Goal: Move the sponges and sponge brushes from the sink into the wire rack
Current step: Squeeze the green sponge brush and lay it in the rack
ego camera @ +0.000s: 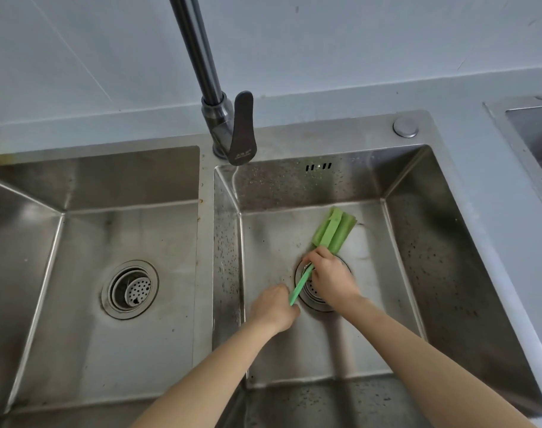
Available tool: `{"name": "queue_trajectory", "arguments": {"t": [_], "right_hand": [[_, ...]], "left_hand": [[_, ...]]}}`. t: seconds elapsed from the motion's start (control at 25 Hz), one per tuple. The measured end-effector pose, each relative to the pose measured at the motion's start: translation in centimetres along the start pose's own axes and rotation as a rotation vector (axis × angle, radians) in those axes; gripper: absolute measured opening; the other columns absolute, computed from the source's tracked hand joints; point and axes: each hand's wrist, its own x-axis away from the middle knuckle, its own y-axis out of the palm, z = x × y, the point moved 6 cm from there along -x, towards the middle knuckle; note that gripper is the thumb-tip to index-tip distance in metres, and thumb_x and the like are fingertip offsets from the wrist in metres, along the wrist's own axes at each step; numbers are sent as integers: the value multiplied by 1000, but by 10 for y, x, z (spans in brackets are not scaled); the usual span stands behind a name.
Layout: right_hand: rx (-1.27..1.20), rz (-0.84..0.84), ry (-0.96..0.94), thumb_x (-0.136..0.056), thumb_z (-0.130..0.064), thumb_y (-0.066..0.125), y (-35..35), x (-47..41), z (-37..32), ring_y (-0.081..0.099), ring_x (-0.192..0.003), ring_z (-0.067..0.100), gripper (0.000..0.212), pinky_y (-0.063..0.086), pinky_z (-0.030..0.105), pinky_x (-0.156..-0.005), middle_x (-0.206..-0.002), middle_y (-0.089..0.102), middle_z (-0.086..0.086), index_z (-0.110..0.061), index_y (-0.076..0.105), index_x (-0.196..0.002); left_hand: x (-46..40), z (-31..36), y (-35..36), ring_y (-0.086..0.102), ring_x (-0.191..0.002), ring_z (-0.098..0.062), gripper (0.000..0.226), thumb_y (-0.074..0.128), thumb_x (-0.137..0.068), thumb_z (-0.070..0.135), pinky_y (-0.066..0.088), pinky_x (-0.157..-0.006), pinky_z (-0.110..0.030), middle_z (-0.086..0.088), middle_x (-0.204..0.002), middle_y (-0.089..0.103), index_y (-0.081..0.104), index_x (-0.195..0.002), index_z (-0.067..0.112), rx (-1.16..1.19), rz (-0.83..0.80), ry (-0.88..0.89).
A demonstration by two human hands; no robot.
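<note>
1. While both bare forearms reach down into the right basin of the sink (442,242), a green sponge brush (333,231) lies slanted across its floor, head toward 1 o'clock and handle tip toward 7 o'clock.
2. Its head is a bundle of pale green foam strips around a flat, brighter green spine; the strips look frayed and uneven at the far end.
3. Its thin green handle crosses the rim of the round drain strainer (316,293).
4. At the neck of the brush, the right hand (331,278) has its fingers curled down around the handle, just below the foam.
5. At 7 o'clock from the drain, the left hand (274,308) is curled, touching the handle's end; whether it grips cannot be told.
6. At 12 o'clock stands the faucet (220,112); the left basin (78,186) holds only its own strainer (130,288).
</note>
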Motion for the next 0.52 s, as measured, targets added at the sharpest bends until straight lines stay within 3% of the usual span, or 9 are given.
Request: {"name": "queue_trajectory", "arguments": {"t": [0.2, 0.36, 0.52], "right_hand": [[-61, 78, 2, -83, 4, 44, -16, 7, 0, 58, -94, 39, 24, 48, 48, -76, -111, 56, 14, -3, 61, -99], [-141, 172, 5, -82, 5, 50, -38, 21, 7, 59, -89, 36, 19, 47, 40, -74, -104, 60, 15, -1, 64, -94], [-130, 250, 50, -84, -1, 50, -57, 36, 4, 58, -83, 36, 15, 44, 38, -67, -97, 58, 14, -5, 62, -94]], "left_hand": [[9, 10, -6, 54, -103, -31, 26, 42, -89, 14, 46, -88, -41, -16, -115, 56, 54, -111, 6, 28, 78, 103], [24, 21, -27, 52, -106, -27, 29, 46, -90, 18, 44, -89, -37, -12, -116, 55, 54, -117, 10, 62, 210, 207], [40, 36, -53, 56, -96, -27, 29, 44, -91, 22, 43, -77, -33, -12, -110, 58, 57, -115, 13, 72, 285, 300]]}}
